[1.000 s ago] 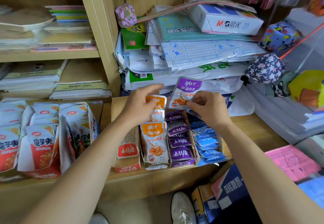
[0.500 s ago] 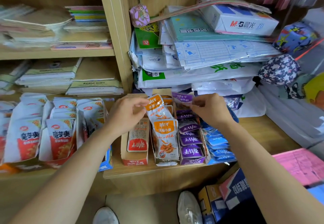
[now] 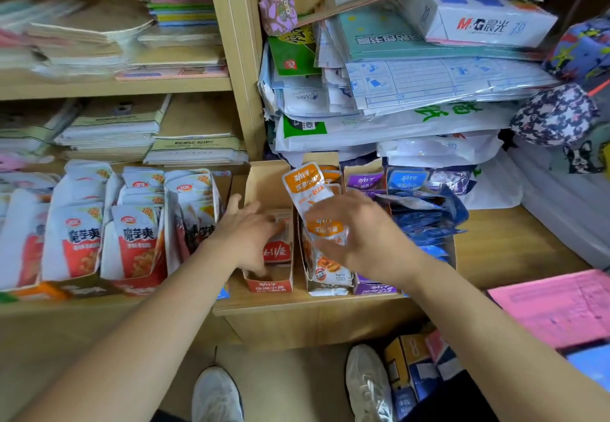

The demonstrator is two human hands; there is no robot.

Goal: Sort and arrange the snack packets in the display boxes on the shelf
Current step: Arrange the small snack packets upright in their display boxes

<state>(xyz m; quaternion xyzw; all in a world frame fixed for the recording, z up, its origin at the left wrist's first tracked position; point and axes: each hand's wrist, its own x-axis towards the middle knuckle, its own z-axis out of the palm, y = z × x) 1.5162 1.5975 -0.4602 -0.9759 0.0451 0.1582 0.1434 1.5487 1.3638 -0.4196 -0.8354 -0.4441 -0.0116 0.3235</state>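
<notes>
Snack packets of orange-and-white foil (image 3: 307, 190): where do they stand? (Desk)

Upright in the second narrow cardboard box from the left, in the row along the front edge of the wooden shelf (image 3: 330, 309). The top packet leans left. The right hand (image 3: 359, 236) is against them, its fingers (image 3: 318, 223) blurred, so I cannot tell whether they pinch a packet or only press. The left hand (image 3: 246, 233) reaches into the red cardboard display box (image 3: 269, 284) next door, thumb spread wide and fingers straight over a flat red packet (image 3: 277, 251). (Photographer)

How should the step be done? (Desk)

It looks like squaring the orange row. Push the leaning packet back upright with its face forward, and steady the thin card wall so the box does not tip. Foil slides easily. (Photographer)

What has changed in half a second? (Desk)

The left hand has let go of an orange packet and dropped into the red box. The right hand has released its purple foil packet (image 3: 363, 180), which now stands at the back of the purple cardboard box (image 3: 373, 288), and has crossed to the orange row. (Photographer)
</notes>
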